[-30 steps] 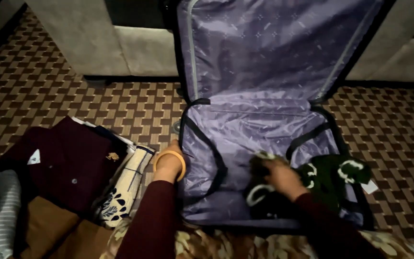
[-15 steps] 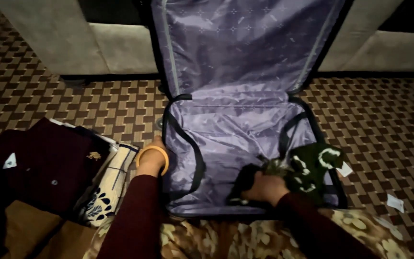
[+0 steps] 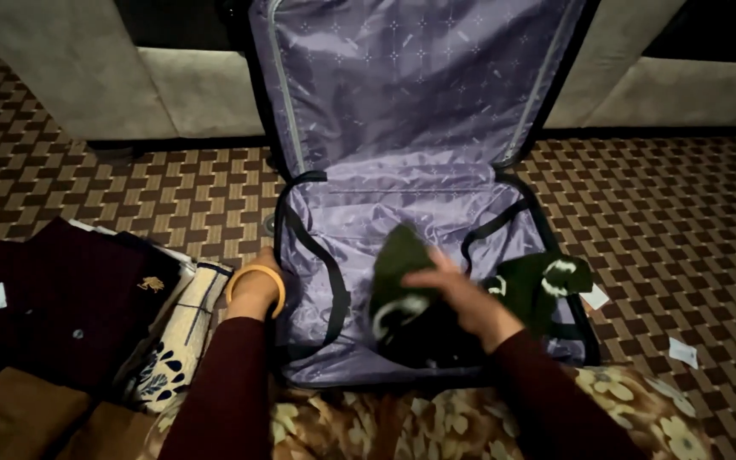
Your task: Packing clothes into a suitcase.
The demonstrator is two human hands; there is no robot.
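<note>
Right hand (image 3: pixel 462 294), fingers closed on soft dark green printed garment (image 3: pixel 402 290), inside open purple-lined suitcase (image 3: pixel 342 247). Left hand (image 3: pixel 257 277), finger state indiscernible, at suitcase's left rim. Garment judged light, limp; best gathered by folded bulk.

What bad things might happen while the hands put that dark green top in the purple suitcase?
1. The green top is bunched under the right hand, with part draped over the suitcase right edge; it may crease or catch when the case shuts.
2. The black straps lie loose under the clothes and might get buried.
3. The left hand rests on the rim, so the propped-up lid might fall onto it.
</note>
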